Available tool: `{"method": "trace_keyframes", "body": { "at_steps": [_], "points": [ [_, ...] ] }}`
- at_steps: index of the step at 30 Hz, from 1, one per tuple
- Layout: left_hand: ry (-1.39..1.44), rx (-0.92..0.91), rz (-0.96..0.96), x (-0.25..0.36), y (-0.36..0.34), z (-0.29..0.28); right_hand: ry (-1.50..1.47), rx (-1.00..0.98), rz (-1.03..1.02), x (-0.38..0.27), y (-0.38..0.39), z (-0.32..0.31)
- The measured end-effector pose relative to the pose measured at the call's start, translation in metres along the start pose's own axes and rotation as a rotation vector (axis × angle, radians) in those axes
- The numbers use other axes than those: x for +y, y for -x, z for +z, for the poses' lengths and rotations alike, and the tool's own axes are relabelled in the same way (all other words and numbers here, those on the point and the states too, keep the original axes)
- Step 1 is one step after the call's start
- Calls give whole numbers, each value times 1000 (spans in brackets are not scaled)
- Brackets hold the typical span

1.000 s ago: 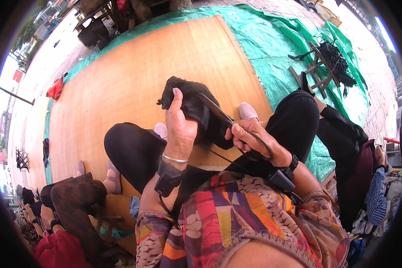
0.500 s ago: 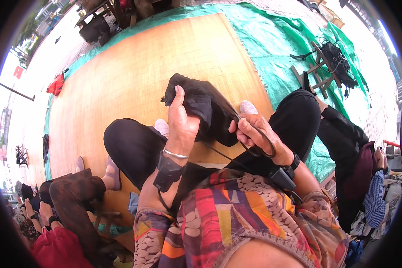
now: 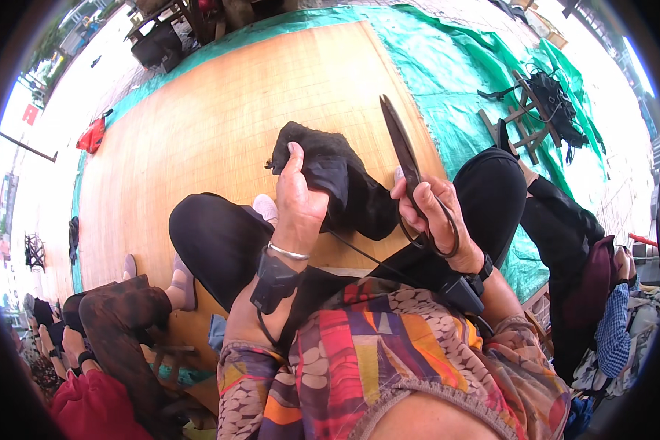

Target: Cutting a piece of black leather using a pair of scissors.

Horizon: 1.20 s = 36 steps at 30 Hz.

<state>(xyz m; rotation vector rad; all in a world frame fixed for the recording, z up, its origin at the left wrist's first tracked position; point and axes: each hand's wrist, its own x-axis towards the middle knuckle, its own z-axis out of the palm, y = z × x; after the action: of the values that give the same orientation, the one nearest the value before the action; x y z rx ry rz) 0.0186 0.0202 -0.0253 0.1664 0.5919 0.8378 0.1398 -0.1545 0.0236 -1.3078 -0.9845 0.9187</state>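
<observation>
My left hand (image 3: 298, 198) grips a piece of black cloth (image 3: 337, 180), holding it up over my knees with the thumb on top. My right hand (image 3: 433, 216) holds a pair of large dark scissors (image 3: 403, 158) by their loop handles. The blades point up and away, closed together, just right of the cloth and not touching it. A metal bangle and a black wrist device sit on my left wrist, a black device on my right wrist. My legs in black trousers are crossed beneath the hands.
A woven bamboo mat (image 3: 220, 125) covers the ground ahead, over a green tarpaulin (image 3: 462, 81). A small wooden stool with black cables (image 3: 539, 110) stands at right. Another person's legs (image 3: 125, 315) are at lower left, someone else sits at right (image 3: 594, 279). A red bag (image 3: 92, 136) lies far left.
The scissors have come away from the cloth and swung upright, blades now pointing up beside it. My left hand still holds the cloth, slightly lifted.
</observation>
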Motion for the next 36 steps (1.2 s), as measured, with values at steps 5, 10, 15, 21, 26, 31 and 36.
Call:
{"method": "trace_keyframes", "body": {
  "at_steps": [5,10,15,21,26,31,36],
  "points": [
    [-24,-87,18,1,7,7,-12,-88,300,6,0,4],
    [-55,-200,-3,2,13,11,52,-160,390,7,0,6],
    [-167,-180,73,-1,8,5,71,-140,321,5,-1,8],
    [-102,-162,81,0,-3,-5,-131,-86,183,4,1,0],
    [-135,-184,61,0,6,3,-19,-149,268,1,1,5],
    [-201,-229,54,-2,11,5,4,-168,376,3,0,6],
    [-72,-167,55,0,4,-1,-54,-80,238,6,2,5]
  ]
}}
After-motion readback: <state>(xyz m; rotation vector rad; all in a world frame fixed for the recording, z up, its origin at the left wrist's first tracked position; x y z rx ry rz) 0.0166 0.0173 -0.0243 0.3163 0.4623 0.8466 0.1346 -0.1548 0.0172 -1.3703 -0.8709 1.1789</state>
